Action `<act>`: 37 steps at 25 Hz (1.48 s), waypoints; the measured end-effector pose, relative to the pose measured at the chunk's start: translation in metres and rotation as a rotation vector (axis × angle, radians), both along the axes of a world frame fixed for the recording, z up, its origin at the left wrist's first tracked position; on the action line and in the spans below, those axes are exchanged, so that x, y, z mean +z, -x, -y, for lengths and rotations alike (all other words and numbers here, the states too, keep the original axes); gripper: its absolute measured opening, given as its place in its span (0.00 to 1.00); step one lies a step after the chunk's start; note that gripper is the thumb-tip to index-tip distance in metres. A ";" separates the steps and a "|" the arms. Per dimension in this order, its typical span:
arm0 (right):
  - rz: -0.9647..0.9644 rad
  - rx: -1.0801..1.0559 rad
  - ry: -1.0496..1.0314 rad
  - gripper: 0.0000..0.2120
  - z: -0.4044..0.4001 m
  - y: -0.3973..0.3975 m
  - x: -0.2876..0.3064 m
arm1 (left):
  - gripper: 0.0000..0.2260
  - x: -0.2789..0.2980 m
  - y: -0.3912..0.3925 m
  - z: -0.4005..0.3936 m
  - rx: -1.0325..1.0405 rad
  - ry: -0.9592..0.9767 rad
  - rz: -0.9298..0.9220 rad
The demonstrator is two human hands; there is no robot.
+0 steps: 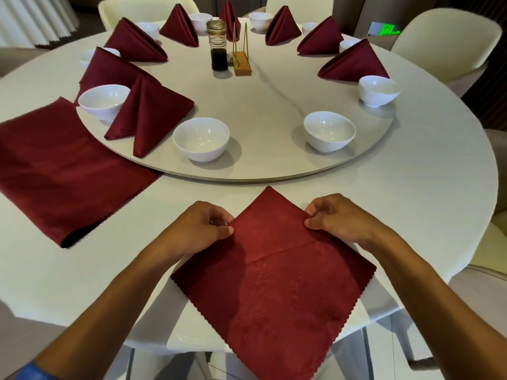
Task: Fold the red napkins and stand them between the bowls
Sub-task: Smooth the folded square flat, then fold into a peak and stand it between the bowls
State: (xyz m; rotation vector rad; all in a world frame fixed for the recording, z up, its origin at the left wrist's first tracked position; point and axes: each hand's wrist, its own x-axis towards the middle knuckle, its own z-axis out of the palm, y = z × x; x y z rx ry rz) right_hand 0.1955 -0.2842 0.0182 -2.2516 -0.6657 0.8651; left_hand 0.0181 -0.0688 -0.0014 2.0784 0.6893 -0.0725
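A red napkin [274, 283] lies flat as a diamond at the table's near edge, its lower corner hanging over. My left hand [200, 229] pinches its upper left edge, and my right hand [340, 220] pinches its upper right edge. A stack of flat red napkins [63, 174] lies to the left. Several folded red napkins stand between white bowls on the turntable [260, 165]; the nearest folded napkin [148, 113] stands between the left bowl [103, 101] and the near bowl [201, 138]. Two more bowls, one [329, 130] and another [378, 90], sit at right with no napkin between them.
A sauce bottle [218, 45] and a gold-wire holder [241, 61] stand at the turntable's centre. Cream chairs [447, 42] surround the round white table [425, 187]. Its near edge drops off just below the napkin.
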 end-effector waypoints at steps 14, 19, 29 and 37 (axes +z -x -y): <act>-0.071 -0.120 -0.123 0.05 -0.045 -0.040 0.002 | 0.09 0.009 -0.043 -0.044 0.101 0.111 0.088; 0.000 -0.093 -0.417 0.06 -0.014 -0.008 0.024 | 0.13 0.027 -0.014 -0.023 0.106 0.062 0.305; 0.613 0.421 -0.320 0.13 0.064 0.040 -0.062 | 0.13 -0.030 0.062 0.002 -0.390 -0.681 0.391; 0.648 0.473 -0.292 0.19 0.060 0.076 -0.053 | 0.18 -0.020 0.063 0.040 -0.395 -0.752 0.339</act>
